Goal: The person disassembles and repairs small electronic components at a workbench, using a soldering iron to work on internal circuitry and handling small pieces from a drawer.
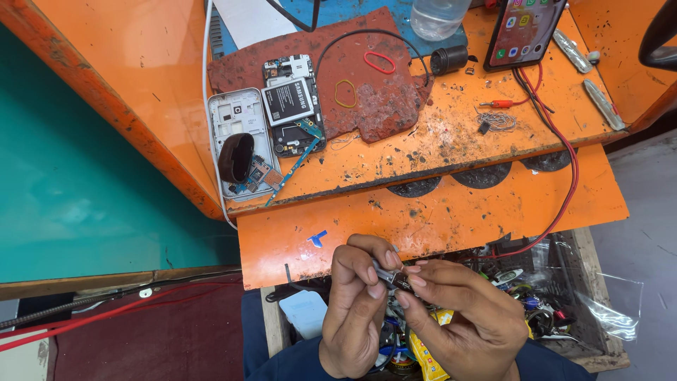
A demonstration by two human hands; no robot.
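Orange and badly scuffed, the table (451, 148) fills the upper part of the view, and below its front edge both hands meet over the person's lap. The left hand (356, 310) and the right hand (458, 317) pinch one small dark metal part (392, 277) between thumbs and fingertips, the fingers of each hand curled in and touching the part from opposite sides. Under the hands an open drawer (592, 353) holds a jumble of small parts, coloured wires, yellow packets and a clear plastic bag; what each piece is cannot be told. On the table a worn red mat (381, 106) carries an opened phone (293, 106) with its battery showing, plus a red rubber band (379, 62) and a yellow rubber band (345, 93) inside a loop of black wire. Just beside the opened phone, half off the mat, lies a white back cover (236, 116) like a shallow tray, with a dark oval piece and a small blue circuit board resting in it. Farther back stand a clear plastic bottle (437, 15), a small black cylinder (449, 59) and a lit smartphone (525, 29). Red cable (568, 176) runs down across the table edge
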